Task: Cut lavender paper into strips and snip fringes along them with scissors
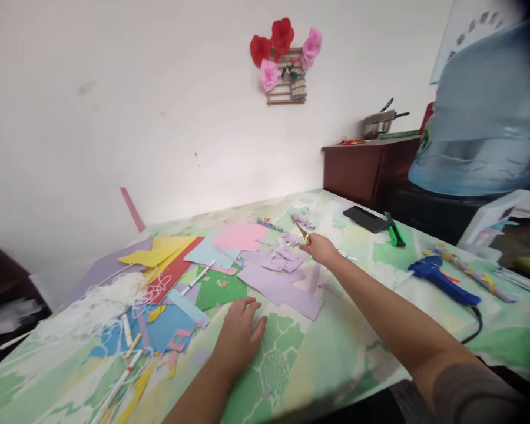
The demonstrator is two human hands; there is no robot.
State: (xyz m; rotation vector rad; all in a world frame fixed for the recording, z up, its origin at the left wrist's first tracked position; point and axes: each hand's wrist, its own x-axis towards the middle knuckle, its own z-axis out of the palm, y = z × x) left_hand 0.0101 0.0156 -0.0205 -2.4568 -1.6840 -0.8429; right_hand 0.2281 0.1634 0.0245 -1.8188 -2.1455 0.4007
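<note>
My right hand [321, 249] is closed on a pair of gold-handled scissors [306, 235], their blades pointing away to the far left. The tip lies close to a small bundle of light purple pieces [303, 221]. Below the scissors are cut purple scraps [282, 257] and a larger light purple sheet [287, 291]. My left hand [242, 333] rests on the tablecloth with fingers apart, holding nothing. Beside it lies a green sheet [223, 288] sprinkled with tiny bits.
Coloured sheets, including a pink one [241, 237] and a yellow one [159, 252], spread leftward beside tangled white string [99, 303]. To the right lie a blue glue gun [444, 282], a green utility knife [394, 231] and a black phone [364, 219]. A water bottle [477, 129] stands beyond.
</note>
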